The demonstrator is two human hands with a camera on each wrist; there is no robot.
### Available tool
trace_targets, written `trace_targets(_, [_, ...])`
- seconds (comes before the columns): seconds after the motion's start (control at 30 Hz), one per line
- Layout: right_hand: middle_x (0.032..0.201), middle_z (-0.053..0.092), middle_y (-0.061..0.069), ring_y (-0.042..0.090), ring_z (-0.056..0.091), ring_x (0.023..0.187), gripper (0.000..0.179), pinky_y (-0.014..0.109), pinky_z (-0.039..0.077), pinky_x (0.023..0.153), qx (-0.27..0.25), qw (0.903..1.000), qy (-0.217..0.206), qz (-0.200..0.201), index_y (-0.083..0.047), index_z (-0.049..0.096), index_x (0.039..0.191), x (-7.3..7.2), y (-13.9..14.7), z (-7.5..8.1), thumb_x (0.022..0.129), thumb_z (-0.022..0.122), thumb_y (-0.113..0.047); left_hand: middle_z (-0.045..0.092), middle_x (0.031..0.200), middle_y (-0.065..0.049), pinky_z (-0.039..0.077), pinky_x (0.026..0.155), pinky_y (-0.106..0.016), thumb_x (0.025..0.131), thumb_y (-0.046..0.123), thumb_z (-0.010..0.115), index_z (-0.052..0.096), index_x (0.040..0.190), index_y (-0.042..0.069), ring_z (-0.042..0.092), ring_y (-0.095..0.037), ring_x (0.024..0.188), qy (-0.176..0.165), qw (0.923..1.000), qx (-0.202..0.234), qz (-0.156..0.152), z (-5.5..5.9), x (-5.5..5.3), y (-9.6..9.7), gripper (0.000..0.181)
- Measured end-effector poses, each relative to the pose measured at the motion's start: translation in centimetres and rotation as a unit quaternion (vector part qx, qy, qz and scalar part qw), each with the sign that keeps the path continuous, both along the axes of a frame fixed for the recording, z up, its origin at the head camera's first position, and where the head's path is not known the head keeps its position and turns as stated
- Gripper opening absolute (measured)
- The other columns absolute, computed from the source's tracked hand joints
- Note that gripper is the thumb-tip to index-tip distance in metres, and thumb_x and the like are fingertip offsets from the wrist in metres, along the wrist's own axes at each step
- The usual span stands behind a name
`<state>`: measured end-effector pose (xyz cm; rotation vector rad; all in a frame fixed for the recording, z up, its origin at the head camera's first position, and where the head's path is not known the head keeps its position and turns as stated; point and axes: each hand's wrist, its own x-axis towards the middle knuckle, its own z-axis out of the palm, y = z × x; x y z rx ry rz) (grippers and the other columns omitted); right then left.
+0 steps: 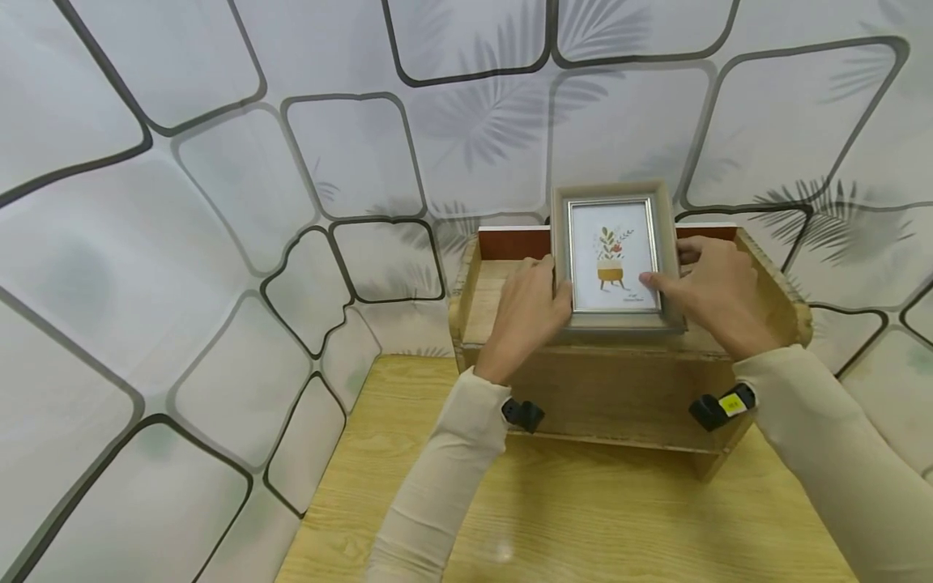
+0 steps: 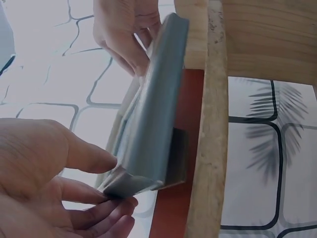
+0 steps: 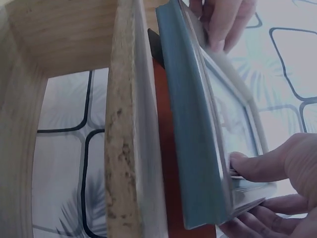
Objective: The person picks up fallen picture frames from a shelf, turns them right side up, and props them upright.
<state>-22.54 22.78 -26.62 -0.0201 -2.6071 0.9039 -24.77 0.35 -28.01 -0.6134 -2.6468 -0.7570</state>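
Yellowish wood grain covers the table (image 1: pixel 605 518), with a cream left sleeve (image 1: pixel 437 502) and right sleeve (image 1: pixel 824 453) reaching over it from the near side. Each wrist wears a black device; the right device (image 1: pixel 722 406) carries a yellow label, while the left device (image 1: pixel 522 414) is plain black.

Beyond them, the person's left hand (image 1: pixel 526 312) grips the picture frame (image 1: pixel 619 322) at its left edge and lower corner, and the right hand (image 1: pixel 717 287) grips its right side, the thumb lying on the front. Inside the grey-beige border sits a print (image 1: pixel 611 271) of a plant in an orange pot on legs. Tilted, the frame is at the top level of a wooden shelf (image 1: pixel 598 397); whether its lower edge touches the wood cannot be told. Behind the frame, a dark flap (image 2: pixel 177 158) juts from its back.

Farther off runs the shelf's reddish back strip (image 1: pixel 513 243), then the wall (image 1: pixel 474 146), pale, with dark rounded outlines and grey leaf shapes.
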Motion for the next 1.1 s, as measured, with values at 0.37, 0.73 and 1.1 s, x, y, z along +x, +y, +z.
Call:
trace_targets(0.37, [0.109, 0.069, 0.026, 0.034, 0.065, 0.094, 0.056, 0.031, 0.041, 0.074, -0.028, 0.9948, 0.089, -0.042, 0.005, 0.060, 0.124, -0.3, 0.1, 0.0, 0.089, 0.078, -0.034, 0.067, 0.110, -0.017, 0.050, 0.089, -0.042, 0.103, 0.025, 0.056, 0.056, 0.134, -0.006, 0.064, -0.030, 0.106, 0.017, 0.9988, 0.045, 0.001, 0.3, 0.0, 0.5, 0.044])
trace_targets(0.73, [0.105, 0.066, 0.023, 0.032, 0.064, 0.090, 0.048, 0.018, 0.037, 0.071, -0.055, 0.9846, 0.156, -0.057, 0.005, 0.055, 0.118, -0.6, -0.3, -0.8, 0.088, 0.080, -0.022, 0.069, 0.122, -0.012, 0.053, 0.090, -0.040, 0.104, 0.024, 0.056, 0.051, 0.144, 0.000, 0.067, -0.022, 0.110, -0.022, 0.9858, 0.166, -0.017, 0.5, 0.7, 0.7, 0.046])
trace_targets(1.1, [0.094, 0.067, 0.020, 0.017, 0.055, 0.076, 0.038, 0.021, 0.036, 0.068, -0.069, 0.9741, 0.204, -0.067, 0.002, 0.054, 0.104, -1.1, -0.3, -1.7, 0.084, 0.081, -0.016, 0.068, 0.123, -0.013, 0.054, 0.087, -0.037, 0.104, 0.020, 0.057, 0.056, 0.129, -0.001, 0.069, -0.023, 0.107, -0.018, 0.9809, 0.192, -0.023, 0.1, 0.5, 0.9, 0.033])
